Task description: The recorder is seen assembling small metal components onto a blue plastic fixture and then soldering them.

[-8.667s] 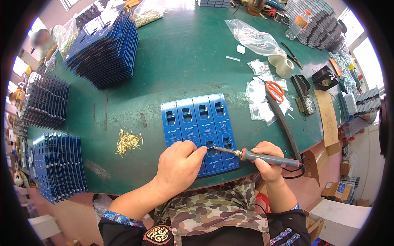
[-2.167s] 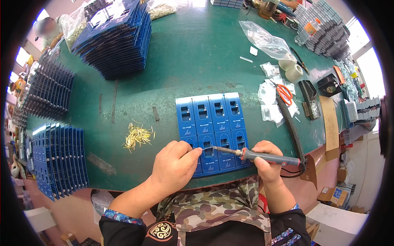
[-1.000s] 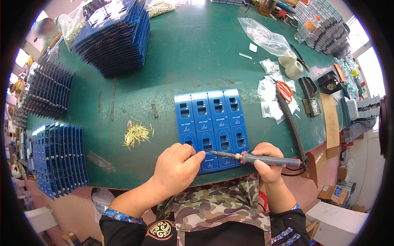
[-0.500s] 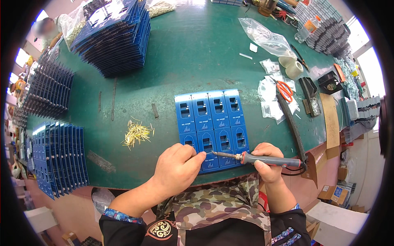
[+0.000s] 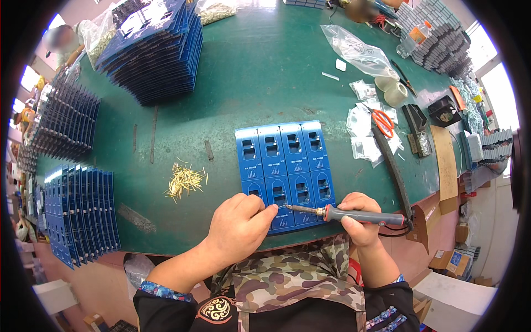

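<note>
A blue circuit board panel [image 5: 284, 160], divided into several units with cut-outs, lies on the green table in front of me. My right hand [image 5: 359, 218] is closed around the grey handle of a soldering iron [image 5: 365, 216]. Its tip points left and meets the near part of the panel, close to my left fingertips. My left hand [image 5: 240, 224] is closed in a pinch over the panel's near left part; what its fingers hold is too small to make out. Left of the panel lies a loose pile of thin yellowish pins [image 5: 186, 181].
Stacks of blue boards stand at the far left [image 5: 152, 52] and near left [image 5: 80, 213]. To the right lie orange-handled scissors [image 5: 383, 123], small plastic bags [image 5: 362, 146], a tape roll [image 5: 395, 94], a dark strip [image 5: 391, 169] and a small black fan [image 5: 444, 112].
</note>
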`<action>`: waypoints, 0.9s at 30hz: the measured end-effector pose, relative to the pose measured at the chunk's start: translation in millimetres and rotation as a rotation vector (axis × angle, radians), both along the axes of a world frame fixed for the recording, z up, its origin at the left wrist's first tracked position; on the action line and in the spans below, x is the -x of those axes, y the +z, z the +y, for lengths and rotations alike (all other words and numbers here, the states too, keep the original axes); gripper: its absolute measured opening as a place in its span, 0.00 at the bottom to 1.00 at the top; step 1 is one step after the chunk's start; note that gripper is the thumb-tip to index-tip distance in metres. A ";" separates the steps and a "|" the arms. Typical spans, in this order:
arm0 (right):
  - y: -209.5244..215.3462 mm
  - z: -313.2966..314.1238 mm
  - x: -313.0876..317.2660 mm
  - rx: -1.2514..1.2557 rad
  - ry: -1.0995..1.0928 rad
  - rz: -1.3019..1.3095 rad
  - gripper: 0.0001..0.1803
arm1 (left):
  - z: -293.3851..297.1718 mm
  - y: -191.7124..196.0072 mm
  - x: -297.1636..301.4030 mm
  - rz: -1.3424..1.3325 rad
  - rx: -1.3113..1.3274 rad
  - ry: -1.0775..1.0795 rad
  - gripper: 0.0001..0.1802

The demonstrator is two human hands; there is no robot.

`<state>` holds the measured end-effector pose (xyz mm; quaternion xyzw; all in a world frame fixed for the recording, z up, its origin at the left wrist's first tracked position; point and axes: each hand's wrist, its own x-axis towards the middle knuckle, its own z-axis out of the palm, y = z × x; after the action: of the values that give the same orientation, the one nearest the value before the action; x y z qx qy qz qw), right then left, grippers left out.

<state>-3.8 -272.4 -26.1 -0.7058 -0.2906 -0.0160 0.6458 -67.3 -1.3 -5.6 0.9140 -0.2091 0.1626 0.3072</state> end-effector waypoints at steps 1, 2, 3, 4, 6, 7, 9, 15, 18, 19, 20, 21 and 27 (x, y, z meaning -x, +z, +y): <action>0.1 -0.2 -0.4 0.010 0.000 -0.009 0.10 | 0.0 0.3 0.0 -0.001 -0.001 0.001 0.13; -0.1 -0.5 -0.6 0.009 0.001 -0.009 0.10 | -0.2 0.4 0.1 -0.002 0.002 0.002 0.13; -1.0 -1.1 -0.9 0.017 0.003 -0.018 0.10 | -0.2 0.5 0.2 -0.002 0.004 0.003 0.13; -1.5 -2.2 -0.9 0.026 0.002 -0.027 0.10 | -0.3 0.5 0.0 -0.002 0.005 0.002 0.13; -10.9 -7.8 3.9 -0.085 -0.041 0.101 0.11 | -0.6 0.4 -0.2 -0.014 0.027 0.008 0.12; -13.8 -8.6 6.0 -0.197 -0.081 0.224 0.11 | 0.5 0.7 1.6 -0.017 0.027 0.009 0.12; -9.6 -6.5 7.6 -0.211 -0.049 0.258 0.14 | 2.4 1.5 6.8 -0.061 0.088 0.030 0.12; -8.3 -6.8 14.6 -0.205 -0.058 0.192 0.13 | -4.0 5.4 22.9 -0.048 0.182 -0.024 0.14; 6.7 6.8 26.9 -0.126 0.086 0.129 0.20 | -11.2 5.6 29.9 -0.045 0.246 -0.074 0.14; 14.8 18.8 32.4 -0.129 0.063 0.148 0.21 | -14.7 6.6 31.4 -0.043 0.282 -0.107 0.14; 16.7 24.5 34.9 -0.094 0.093 0.157 0.22 | -18.0 8.2 32.6 -0.037 0.310 -0.124 0.14; 18.0 29.8 37.0 -0.060 0.123 0.167 0.22 | -20.4 8.1 32.9 -0.039 0.312 -0.123 0.14; 21.0 50.1 47.1 0.030 0.145 0.119 0.21 | -21.7 4.6 37.9 -0.056 0.381 -0.127 0.12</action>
<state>-50.9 -222.3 -5.1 -0.6921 -0.3022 0.0770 0.6510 -105.1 -23.0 -1.0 0.8194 -0.2403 0.2048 0.4785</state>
